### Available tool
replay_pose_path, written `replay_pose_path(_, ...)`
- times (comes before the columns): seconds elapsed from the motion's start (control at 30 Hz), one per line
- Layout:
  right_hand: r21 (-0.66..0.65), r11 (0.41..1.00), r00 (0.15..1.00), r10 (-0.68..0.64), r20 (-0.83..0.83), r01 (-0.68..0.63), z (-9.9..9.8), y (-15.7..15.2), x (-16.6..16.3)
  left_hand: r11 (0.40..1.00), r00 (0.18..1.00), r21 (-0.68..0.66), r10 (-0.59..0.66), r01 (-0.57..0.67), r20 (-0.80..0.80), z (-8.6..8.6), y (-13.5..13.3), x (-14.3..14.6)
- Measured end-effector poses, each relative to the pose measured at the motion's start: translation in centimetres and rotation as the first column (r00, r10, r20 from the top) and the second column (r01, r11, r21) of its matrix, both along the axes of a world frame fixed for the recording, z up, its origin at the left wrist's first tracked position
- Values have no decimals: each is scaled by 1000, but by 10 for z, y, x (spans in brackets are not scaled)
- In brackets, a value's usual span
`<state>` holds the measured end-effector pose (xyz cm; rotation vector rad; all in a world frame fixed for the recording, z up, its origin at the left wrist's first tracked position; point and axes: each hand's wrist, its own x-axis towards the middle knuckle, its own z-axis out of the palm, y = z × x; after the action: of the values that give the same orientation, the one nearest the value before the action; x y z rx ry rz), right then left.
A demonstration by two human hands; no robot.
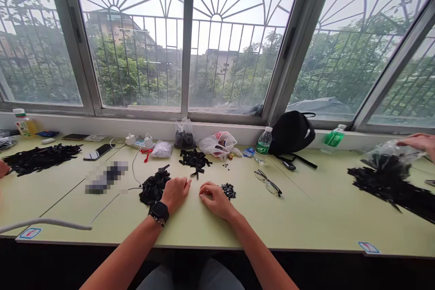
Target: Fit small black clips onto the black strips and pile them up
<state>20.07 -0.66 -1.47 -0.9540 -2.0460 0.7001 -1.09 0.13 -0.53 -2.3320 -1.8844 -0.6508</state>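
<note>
My left hand (175,193), with a black watch on its wrist, rests on the pale green table (306,217) with its fingers curled, beside a heap of black pieces (153,186). My right hand (215,199) lies close to it, fingers bent down to the tabletop, next to a small cluster of tiny black parts (229,190). Whether either hand pinches a small part is hidden. A further pile of black pieces (194,159) lies behind them.
Glasses (268,182), a water bottle (263,145), a black bag (292,133), plastic bags (217,143), a phone (98,151) and a charger (136,142) lie along the window side. Other people's hands show at the far right (419,142) and left edge (3,168), by more black piles.
</note>
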Motion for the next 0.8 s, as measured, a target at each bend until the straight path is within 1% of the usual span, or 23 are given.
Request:
replay_pose_path(0.1, 5, 1000, 1000, -1, -2, 1, -1, 0, 0, 998, 998, 18, -63, 63, 19, 3, -3, 2)
replay_pose_path(0.27, 17, 1000, 1000, 7, -14, -7, -4, 1, -1, 975, 974, 35, -223, 221, 40, 8, -14, 12)
replay_pose_path(0.43, 29, 1000, 1000, 0, -17, 1, -6, 4, -2, 913, 909, 88, -406, 398, 96, 6, -20, 14)
replay_pose_path(0.5, 19, 1000, 1000, 6, -2, -6, -6, 4, -2, 892, 889, 122, -447, 435, 99, 4, -20, 13)
replay_pose_path(0.57, 9, 998, 998, 64, 17, -64, -4, 2, -2, 884, 883, 144, -460, 445, 96, 2, -21, 11)
replay_pose_path(0.63, -14, 987, 987, 163, 8, -163, 0, -2, -4, 881, 880, 153, -465, 448, 95, 1, -21, 11)
replay_pose_path(0.73, -124, 941, 948, 304, -89, -313, 8, -10, -8, 878, 878, 151, -470, 454, 90, 0, -22, 12)
replay_pose_path(0.8, -200, 909, 928, 340, -150, -365, 14, -14, -11, 879, 878, 140, -470, 457, 86, 1, -23, 13)
